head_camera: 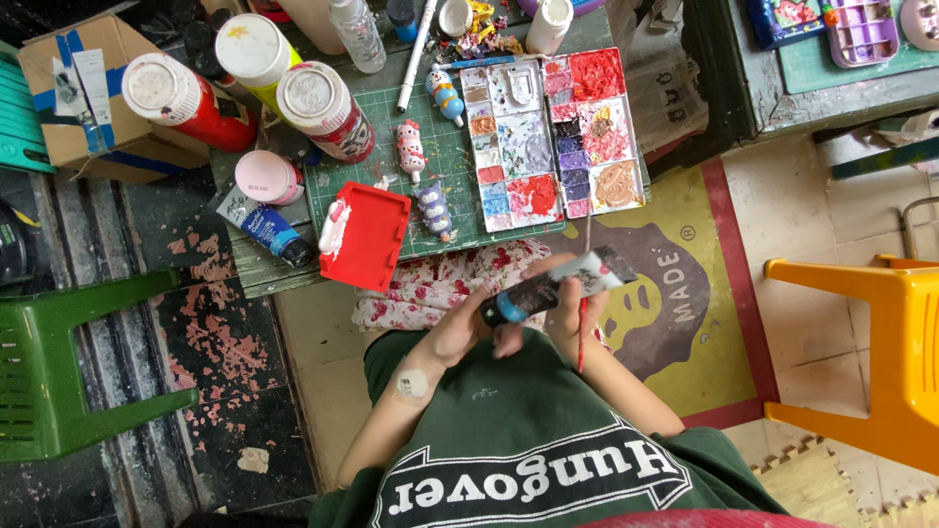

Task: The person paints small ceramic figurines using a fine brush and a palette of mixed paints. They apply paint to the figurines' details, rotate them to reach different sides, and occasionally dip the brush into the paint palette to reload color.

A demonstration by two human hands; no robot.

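My right hand [575, 311] grips a dark paint tube with a pale label [565, 282], held across my lap, and also holds a thin red-handled brush [583, 332] that points down. My left hand [468, 328] pinches the tube's blue cap [501, 313] at its left end. Both hands hover over a floral cloth [430, 284] on my knees. Just beyond, on a green cutting mat [448, 161], lie a paint palette box [550, 137] smeared with reds, blues and purples, and three small painted figurines [411, 147].
A red tray [367, 237] with white paint sits at the mat's near-left corner. Big paint bottles [313, 103], a pink jar [266, 176], a blue tube [266, 227] and a cardboard box [83, 93] crowd the left. A green chair [68, 372] stands left, an orange stool [880, 352] right.
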